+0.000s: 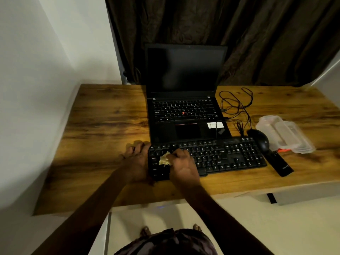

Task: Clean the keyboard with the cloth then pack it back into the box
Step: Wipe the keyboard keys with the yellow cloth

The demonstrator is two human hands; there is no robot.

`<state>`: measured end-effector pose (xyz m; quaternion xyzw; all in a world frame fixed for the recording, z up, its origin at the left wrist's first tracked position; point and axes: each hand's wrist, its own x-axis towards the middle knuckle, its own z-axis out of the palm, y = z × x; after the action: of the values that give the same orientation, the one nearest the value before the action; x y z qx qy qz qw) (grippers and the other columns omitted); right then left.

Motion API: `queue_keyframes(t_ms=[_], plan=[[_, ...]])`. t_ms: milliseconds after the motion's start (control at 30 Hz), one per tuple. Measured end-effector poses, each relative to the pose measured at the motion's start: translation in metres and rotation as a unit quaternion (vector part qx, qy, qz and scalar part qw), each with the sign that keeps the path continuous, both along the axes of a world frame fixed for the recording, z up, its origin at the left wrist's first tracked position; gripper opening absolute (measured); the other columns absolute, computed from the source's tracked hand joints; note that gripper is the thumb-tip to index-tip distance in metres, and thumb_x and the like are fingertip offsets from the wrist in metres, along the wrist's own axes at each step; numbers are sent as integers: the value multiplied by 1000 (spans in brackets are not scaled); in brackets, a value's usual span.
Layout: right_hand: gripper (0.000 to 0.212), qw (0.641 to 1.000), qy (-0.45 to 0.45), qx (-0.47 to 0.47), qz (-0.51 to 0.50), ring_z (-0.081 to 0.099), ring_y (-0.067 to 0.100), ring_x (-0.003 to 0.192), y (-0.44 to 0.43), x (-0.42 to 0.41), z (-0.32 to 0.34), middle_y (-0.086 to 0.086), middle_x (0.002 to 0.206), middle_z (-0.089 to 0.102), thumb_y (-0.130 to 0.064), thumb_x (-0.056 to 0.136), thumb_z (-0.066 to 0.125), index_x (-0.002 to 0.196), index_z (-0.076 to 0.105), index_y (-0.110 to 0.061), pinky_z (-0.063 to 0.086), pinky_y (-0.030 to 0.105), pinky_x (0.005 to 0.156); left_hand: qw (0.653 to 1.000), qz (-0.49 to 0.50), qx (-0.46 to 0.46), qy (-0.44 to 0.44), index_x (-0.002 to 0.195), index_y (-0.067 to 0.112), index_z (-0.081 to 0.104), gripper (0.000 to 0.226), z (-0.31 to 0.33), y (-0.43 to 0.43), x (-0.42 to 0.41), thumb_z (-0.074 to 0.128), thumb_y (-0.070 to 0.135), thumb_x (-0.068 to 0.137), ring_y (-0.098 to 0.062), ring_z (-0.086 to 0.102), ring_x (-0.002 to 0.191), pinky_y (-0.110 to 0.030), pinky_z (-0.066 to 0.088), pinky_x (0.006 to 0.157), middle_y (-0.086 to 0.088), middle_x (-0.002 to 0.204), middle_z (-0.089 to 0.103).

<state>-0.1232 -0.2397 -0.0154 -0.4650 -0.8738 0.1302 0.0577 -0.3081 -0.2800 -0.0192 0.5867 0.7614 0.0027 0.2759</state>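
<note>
- The wooden desk (103, 115) carries everything, and the person stands at its 6 o'clock edge.
- An open laptop (185, 115) with a dark screen sits at 12 o'clock, just beyond the keyboard.
- The keyboard (226, 155) lies flat just in front of the laptop. Its long axis runs from 9 o'clock to 3 o'clock, with the 3 o'clock end tipped slightly away from the person.
- The left hand (137, 159) rests against the keyboard's 9 o'clock end, seemingly to steady it. I cannot tell whether its fingers curl round the edge or only lie along it.
- The right hand (181, 162) is over the keys just beside the left hand, its fingers bunched round the cloth.
- A mouse (258, 139) sits at the keyboard's far 3 o'clock corner, near or touching it.
- The cloth (164, 160), pale yellow and crumpled, is pressed on the keys near the 9 o'clock end, between the two hands.
- Nearly all the keyboard's length lies toward 3 o'clock from the cloth, so the wiping probably has to travel that way along the long axis. The right hand is nearer that stretch and already has the cloth.
- I cannot make out a box that would take the keyboard, so packing looks some way off.
</note>
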Motion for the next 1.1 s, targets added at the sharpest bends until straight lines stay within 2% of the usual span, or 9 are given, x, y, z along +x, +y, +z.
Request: queue_keyframes(t_ms=[167, 333, 467, 600, 733, 867, 967, 1100], plan=[[43, 992, -21, -26, -119, 38, 22, 124, 28, 41, -1, 4, 139, 40, -13, 96, 49, 136, 51, -30, 39, 35, 106, 1000, -2, -21, 19, 154, 36, 1, 148, 6, 6, 3, 92, 57, 38, -32, 11, 144, -62, 20, 113, 4, 158, 5], [35, 996, 14, -43, -81, 38, 23, 124, 12, 16, -3, 3, 136, 39, -18, 97, 46, 130, 54, -26, 39, 33, 103, 999, -8, -19, 40, 154, 31, -4, 152, 3, 6, 8, 91, 59, 40, -35, 9, 145, -63, 22, 112, 0, 158, 3], [37, 999, 1, -15, -29, 40, 24, 122, 8, 11, -2, 6, 137, 43, -17, 95, 50, 132, 55, -24, 41, 36, 103, 1000, 3, -5, 29, 154, 36, -6, 152, 0, 8, 14, 89, 65, 39, -38, 4, 145, -64, 22, 111, 1, 158, -9], [42, 993, -15, -19, -117, 39, 21, 122, 27, 45, 5, 4, 138, 41, -9, 95, 50, 133, 54, -26, 40, 32, 106, 1000, 2, 4, 23, 153, 39, 0, 149, -6, 11, 13, 87, 69, 35, -37, -2, 146, -66, 17, 113, 3, 158, -12], [36, 978, 26, 23, -206, 48, 28, 112, 36, 73, 9, 12, 126, 55, -4, 91, 54, 122, 65, -18, 47, 36, 91, 1000, -3, 6, 19, 154, 36, 2, 149, -7, 10, 11, 87, 68, 37, -36, 2, 145, -64, 16, 114, -2, 158, -4], [36, 989, 5, 11, -147, 43, 28, 116, 26, 53, 4, 12, 130, 49, -9, 91, 54, 126, 61, -16, 43, 37, 98, 999, -21, 16, 46, 155, 30, 4, 148, -4, 13, 15, 86, 69, 38, -33, 10, 141, -61, 15, 115, -1, 154, 6], [40, 995, -30, -11, -95, 38, 22, 121, 18, 35, 2, 5, 135, 42, -13, 94, 51, 131, 56, -27, 39, 34, 104, 998, -30, 6, 58, 156, 27, 2, 150, -3, 16, 16, 85, 70, 39, -32, 10, 142, -61, 12, 116, -1, 155, 7], [44, 992, -28, -3, -120, 43, 21, 117, 29, 49, 6, 3, 132, 49, -8, 89, 56, 128, 60, -30, 43, 32, 100, 999, -24, 7, 44, 156, 29, 1, 150, -5, 15, 16, 87, 68, 39, -32, 11, 142, -58, 12, 117, -2, 154, 11]])
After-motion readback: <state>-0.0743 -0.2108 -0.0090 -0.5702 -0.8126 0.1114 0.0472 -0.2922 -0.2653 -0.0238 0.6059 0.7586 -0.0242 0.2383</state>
